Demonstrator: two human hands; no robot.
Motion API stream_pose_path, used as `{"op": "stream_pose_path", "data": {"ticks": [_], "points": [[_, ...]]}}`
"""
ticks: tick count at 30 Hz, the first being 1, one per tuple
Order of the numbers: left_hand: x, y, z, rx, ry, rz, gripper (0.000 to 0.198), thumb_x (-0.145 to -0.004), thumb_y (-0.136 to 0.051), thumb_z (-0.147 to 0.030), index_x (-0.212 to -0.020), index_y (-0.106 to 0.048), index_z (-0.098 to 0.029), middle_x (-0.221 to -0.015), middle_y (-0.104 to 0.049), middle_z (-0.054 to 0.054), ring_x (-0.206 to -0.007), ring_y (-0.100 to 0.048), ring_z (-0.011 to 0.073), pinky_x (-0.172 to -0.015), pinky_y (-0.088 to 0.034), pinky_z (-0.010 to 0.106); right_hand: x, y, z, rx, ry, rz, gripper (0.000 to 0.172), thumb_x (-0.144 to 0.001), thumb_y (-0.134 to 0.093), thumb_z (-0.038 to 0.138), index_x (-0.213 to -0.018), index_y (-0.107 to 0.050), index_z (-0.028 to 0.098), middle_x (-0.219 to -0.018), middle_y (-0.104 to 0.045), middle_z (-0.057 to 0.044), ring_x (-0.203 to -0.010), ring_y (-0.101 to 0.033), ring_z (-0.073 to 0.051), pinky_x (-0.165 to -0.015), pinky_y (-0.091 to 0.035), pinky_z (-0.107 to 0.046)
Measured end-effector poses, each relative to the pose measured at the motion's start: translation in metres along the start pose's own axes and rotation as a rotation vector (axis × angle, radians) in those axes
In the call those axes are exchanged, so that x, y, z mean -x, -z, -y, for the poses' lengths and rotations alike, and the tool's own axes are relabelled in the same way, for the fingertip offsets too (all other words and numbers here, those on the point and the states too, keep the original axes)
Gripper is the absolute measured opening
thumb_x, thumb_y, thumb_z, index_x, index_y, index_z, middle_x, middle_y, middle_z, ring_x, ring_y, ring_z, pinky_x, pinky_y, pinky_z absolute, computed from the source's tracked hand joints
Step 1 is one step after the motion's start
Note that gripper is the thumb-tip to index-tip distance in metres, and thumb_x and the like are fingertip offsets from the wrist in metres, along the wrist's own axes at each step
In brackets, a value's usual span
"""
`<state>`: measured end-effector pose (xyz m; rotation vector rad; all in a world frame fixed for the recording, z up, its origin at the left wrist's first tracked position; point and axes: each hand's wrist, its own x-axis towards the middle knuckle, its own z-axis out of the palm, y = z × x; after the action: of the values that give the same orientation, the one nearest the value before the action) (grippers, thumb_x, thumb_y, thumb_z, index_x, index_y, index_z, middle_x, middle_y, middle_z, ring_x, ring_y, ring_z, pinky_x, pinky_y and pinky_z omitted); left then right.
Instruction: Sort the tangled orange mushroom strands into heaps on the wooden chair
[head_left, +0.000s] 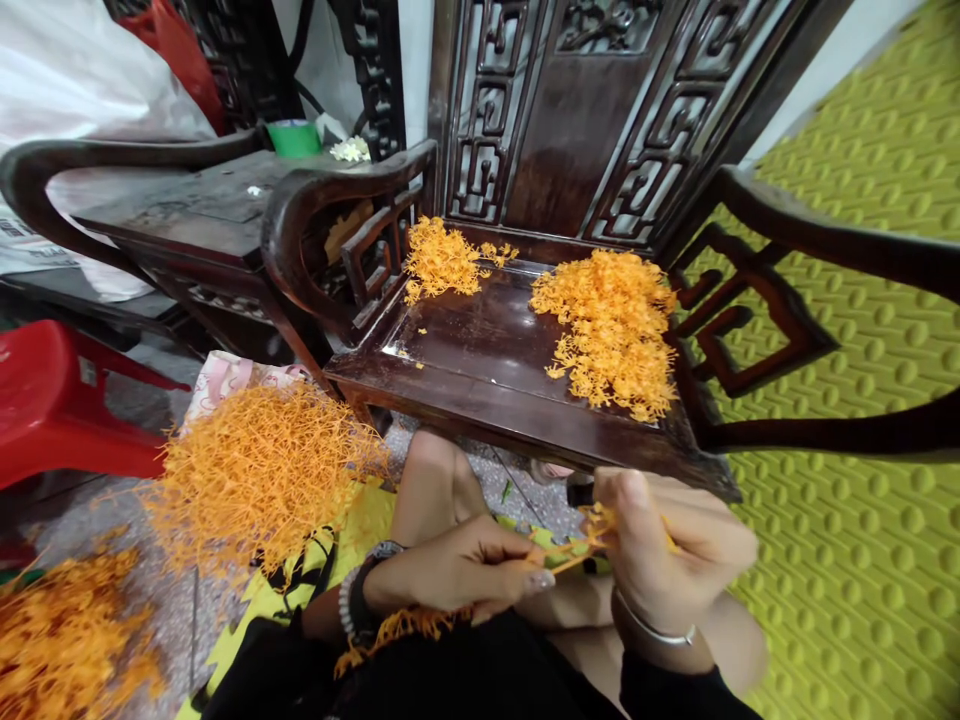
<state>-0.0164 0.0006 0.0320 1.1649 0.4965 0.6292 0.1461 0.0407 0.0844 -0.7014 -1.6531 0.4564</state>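
Note:
Thin orange plastic strands (566, 560) stretch between my two hands above my lap. My left hand (472, 570) pinches one end of them between thumb and fingers. At the other end, my right hand (667, 540) is closed round the strands, and a frilly orange tuft (598, 522) pokes out by its thumb. How many pieces the right fist holds is hidden. More orange sprigs (420, 625) lie on my lap, partly under my left wrist. Ahead, on the dark wooden chair (487, 340), sit a large heap of orange tufts (619, 330) and a smaller heap (442, 262).
A big mound of branching orange sprigs (262, 480) rises beside my left knee, with another orange pile (75, 630) at the lower left. Around me are a red stool (45, 400), a side table (180, 205) bearing green tape (294, 139), and a yellow studded mat (847, 560).

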Motion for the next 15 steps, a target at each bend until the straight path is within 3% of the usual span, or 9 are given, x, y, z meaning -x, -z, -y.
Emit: {"op": "stream_pose_path", "data": {"ticks": [3, 6, 11, 15], "points": [[0.002, -0.002, 0.004, 0.044, -0.013, -0.021, 0.044, -0.092, -0.051, -0.047, -0.06, -0.045, -0.017, -0.044, -0.038, -0.007, -0.037, -0.03, 0.0044, -0.042, -0.022, 0.023, 0.002, 0.002, 0.0, -0.047, -0.051, 0.019, 0.05, -0.091, -0.052, 0.018, -0.042, -0.04, 0.016, -0.039, -0.035, 0.003, -0.036, -0.032, -0.006, -0.042, -0.029, -0.025], [0.004, -0.004, 0.01, 0.109, -0.02, -0.017, 0.045, -0.091, -0.051, -0.048, -0.06, -0.045, -0.017, -0.043, -0.038, -0.007, -0.036, -0.029, 0.0042, -0.042, -0.021, 0.024, 0.0, 0.009, 0.0, -0.149, -0.175, 0.184, 0.048, -0.093, -0.051, 0.024, -0.046, -0.058, 0.016, -0.039, -0.045, 0.0, -0.036, -0.038, -0.007, -0.042, -0.031, -0.024], [0.006, -0.005, 0.012, 0.165, 0.018, 0.004, 0.045, -0.089, -0.055, -0.048, -0.058, -0.045, -0.017, -0.042, -0.037, -0.008, -0.035, -0.027, 0.0036, -0.041, -0.017, 0.025, -0.008, 0.018, 0.0, -0.377, -0.582, 0.467, 0.051, -0.09, -0.053, 0.044, -0.053, -0.071, 0.014, -0.035, -0.042, -0.001, -0.033, -0.03, -0.005, -0.036, -0.019, -0.022], [0.011, -0.001, 0.01, 0.174, 0.043, -0.051, 0.045, -0.088, -0.055, -0.052, -0.062, -0.046, -0.016, -0.041, -0.035, -0.009, -0.035, -0.026, 0.0032, -0.042, -0.018, 0.025, -0.013, 0.017, 0.001, -0.465, -0.812, 0.48, 0.05, -0.084, -0.061, 0.05, -0.052, -0.07, 0.013, -0.033, -0.035, 0.002, -0.033, -0.022, -0.003, -0.036, -0.013, -0.02]]}}
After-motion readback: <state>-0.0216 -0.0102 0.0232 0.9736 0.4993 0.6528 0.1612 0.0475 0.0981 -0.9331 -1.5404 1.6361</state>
